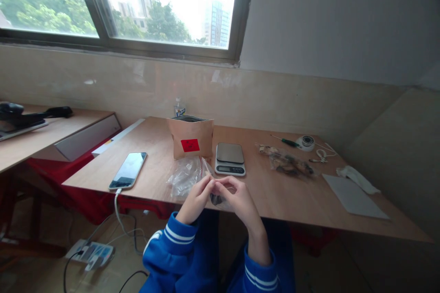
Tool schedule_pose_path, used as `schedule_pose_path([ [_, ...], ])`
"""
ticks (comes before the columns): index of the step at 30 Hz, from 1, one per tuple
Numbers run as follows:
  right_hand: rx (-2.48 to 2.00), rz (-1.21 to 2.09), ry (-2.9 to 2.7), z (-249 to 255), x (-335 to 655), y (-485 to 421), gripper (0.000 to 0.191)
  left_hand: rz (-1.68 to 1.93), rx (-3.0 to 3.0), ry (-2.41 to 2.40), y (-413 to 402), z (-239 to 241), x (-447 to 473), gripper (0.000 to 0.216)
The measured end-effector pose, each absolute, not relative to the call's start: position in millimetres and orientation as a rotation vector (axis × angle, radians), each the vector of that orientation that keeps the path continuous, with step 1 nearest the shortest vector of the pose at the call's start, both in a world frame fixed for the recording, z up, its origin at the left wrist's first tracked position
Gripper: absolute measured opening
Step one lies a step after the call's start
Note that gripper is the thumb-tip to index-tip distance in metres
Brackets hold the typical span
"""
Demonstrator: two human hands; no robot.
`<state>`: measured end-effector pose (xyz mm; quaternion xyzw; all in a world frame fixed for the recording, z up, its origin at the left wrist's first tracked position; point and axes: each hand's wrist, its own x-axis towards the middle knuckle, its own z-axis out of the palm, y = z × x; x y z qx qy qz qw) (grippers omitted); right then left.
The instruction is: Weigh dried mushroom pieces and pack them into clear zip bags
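Note:
My left hand and my right hand meet at the near edge of the wooden table, fingers pinched together on a small clear plastic bag holding something dark. A heap of clear plastic bags lies just beyond my left hand. Behind it stands a brown paper pouch with a red label. A small kitchen scale sits to the right of the pouch.
A smartphone on a white cable lies at the left. A filled clear bag, screwdriver, tape roll, grey sheet and white cloth lie at the right. A power strip is on the floor.

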<state>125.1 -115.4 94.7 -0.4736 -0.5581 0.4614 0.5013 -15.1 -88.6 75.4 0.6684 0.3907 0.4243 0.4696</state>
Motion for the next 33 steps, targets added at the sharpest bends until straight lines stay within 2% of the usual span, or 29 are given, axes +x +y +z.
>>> schedule_pose_path([
  [6, -1.132, 1.183, -1.213, 86.6, 132.8, -110.7, 0.038, 0.991, 1.711, 0.920, -88.3, 78.4, -13.6, 0.035],
  [25, -1.086, 1.296, -1.144, 82.4, 140.5, -110.7, 0.029, 1.065, 1.656, 0.982, -93.3, 69.3, 8.1, 0.035],
  [27, -1.111, 1.218, -1.096, 78.8, 141.6, -106.5, 0.028, 1.079, 1.627, 0.980, -93.1, 68.8, 8.7, 0.035],
  [31, -1.266, 0.739, -0.729, 64.3, 159.6, -97.0, 0.033, 1.224, 1.502, 1.104, -91.1, 65.5, 4.5, 0.035],
  [33, -1.258, 0.628, -0.561, 58.4, 171.9, -95.4, 0.037, 1.259, 1.476, 1.117, -89.5, 63.2, 2.1, 0.037],
])
